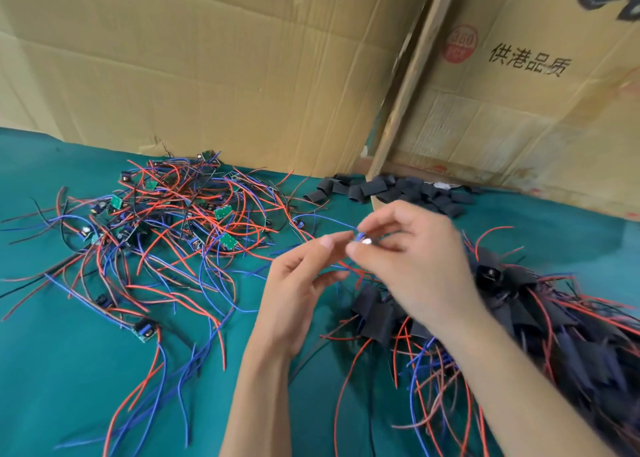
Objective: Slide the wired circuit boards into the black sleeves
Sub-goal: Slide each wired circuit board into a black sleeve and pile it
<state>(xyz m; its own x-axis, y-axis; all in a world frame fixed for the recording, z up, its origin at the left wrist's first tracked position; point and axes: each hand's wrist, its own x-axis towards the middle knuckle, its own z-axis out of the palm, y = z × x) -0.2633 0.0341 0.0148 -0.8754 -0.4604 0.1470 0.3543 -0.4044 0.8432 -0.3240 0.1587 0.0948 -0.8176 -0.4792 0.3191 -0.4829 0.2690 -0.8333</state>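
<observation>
Surveying backdrop: cardboard sheets (214,75) stand upright behind the bench, a second printed panel (519,86) leaning at the right.
Bench: green cloth (69,370) covers the whole work surface.
Unsleeved stock: tangled pile of wired circuit boards (166,214) on the left, red, blue and black leads splayed outward, small green boards scattered through it.
Finished stock: heap of sleeved boards (554,318) at the right, wires trailing toward the near edge; part of it sits under the right forearm.
Empty sleeves: cluster of black sleeves (398,190) at the back, against the foot of the cardboard, well apart from both hands.
Right hand (415,266): fingertips pinching one small board (362,240), raised above the cloth between the two piles; its blue lead runs off to the left.
Left hand (298,283): thumb and forefinger close to the same board, curled as if nipping it or its lead; contact is blurred, cannot tell for certain.
Sleeve in hand: none visible.
Handling, judged: board is very light and rigid, its leads limp and snag-prone; solder joints are likely the weak spot.
Hold, judged: grip board edges, not wires; sleeves look soft and flattened, so the mouth will probably need opening first.
</observation>
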